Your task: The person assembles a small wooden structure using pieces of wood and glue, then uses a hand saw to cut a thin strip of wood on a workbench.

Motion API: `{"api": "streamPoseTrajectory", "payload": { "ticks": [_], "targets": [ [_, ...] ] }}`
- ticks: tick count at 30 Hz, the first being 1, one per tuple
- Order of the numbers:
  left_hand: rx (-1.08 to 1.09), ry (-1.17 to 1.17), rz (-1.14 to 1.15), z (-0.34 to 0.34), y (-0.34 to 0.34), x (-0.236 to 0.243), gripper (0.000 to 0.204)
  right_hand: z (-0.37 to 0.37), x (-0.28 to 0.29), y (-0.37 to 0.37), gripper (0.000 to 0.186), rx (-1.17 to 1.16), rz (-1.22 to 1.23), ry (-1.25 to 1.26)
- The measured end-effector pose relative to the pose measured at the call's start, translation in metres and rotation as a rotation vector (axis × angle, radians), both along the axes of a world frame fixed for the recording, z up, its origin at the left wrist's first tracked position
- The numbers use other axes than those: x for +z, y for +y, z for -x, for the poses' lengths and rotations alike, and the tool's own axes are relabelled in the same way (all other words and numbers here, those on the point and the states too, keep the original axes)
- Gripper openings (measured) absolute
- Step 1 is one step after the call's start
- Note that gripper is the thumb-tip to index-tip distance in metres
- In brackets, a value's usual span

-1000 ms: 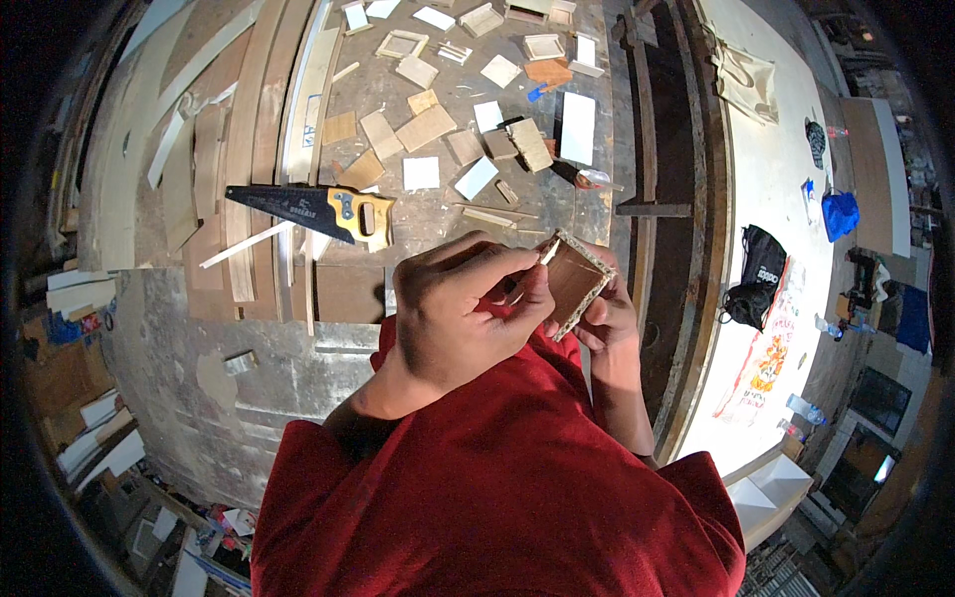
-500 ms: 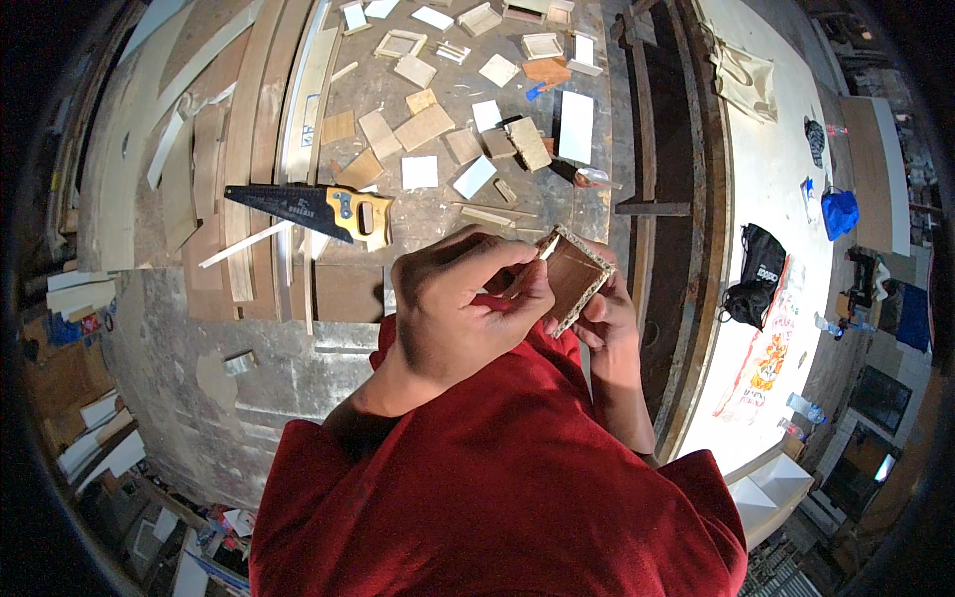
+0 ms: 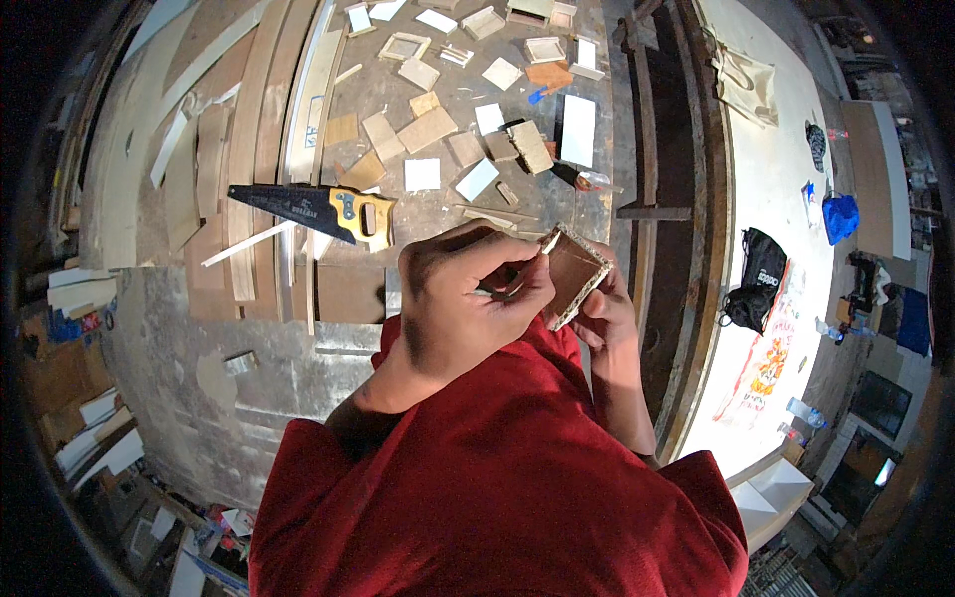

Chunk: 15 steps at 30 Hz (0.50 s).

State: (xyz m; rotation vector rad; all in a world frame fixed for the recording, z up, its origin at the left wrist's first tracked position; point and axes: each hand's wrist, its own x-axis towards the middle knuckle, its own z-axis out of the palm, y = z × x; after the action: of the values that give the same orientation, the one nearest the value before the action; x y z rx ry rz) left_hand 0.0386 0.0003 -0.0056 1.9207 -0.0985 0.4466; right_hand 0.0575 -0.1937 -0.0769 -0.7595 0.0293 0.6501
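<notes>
My right hand (image 3: 609, 316) is closed around a small wooden box (image 3: 575, 269), which has a brown inside and rough, pale edges. The thumb presses on the box's near right edge, and the other fingers are partly hidden behind it. From the left, my left hand (image 3: 468, 298) reaches to the box's left edge with thumb and forefinger pinched. Between those fingertips is a thin pale strip (image 3: 551, 242), lying against the rim; most of it is hidden by the fingers. Beyond my left hand, a handsaw (image 3: 313, 211) with a yellow and black handle lies on the workbench.
Several small wood blocks (image 3: 428, 130) and white panels (image 3: 423, 174) are scattered over the workbench (image 3: 368, 90). Long boards (image 3: 261, 129) lie at its left. To the right, past a dark gap, a white table (image 3: 741, 149) carries a black drawstring bag (image 3: 761, 274).
The box has tilted slightly in my hands, and less of its near left rim shows. Both hands keep nearly the same place and grip.
</notes>
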Motion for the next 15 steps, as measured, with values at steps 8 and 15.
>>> {"api": "streamPoseTrajectory", "payload": {
  "ticks": [8, 15],
  "targets": [
    [-0.014, 0.122, 0.119, 0.002, -0.003, 0.008, 0.014, 0.006, -0.012, -0.006, 0.086, -0.07, -0.047, 0.1],
    [-0.111, 0.159, 0.129, -0.003, 0.015, 0.015, 0.015, 0.003, -0.013, -0.006, 0.078, 0.045, -0.336, 0.181]
  ]
}}
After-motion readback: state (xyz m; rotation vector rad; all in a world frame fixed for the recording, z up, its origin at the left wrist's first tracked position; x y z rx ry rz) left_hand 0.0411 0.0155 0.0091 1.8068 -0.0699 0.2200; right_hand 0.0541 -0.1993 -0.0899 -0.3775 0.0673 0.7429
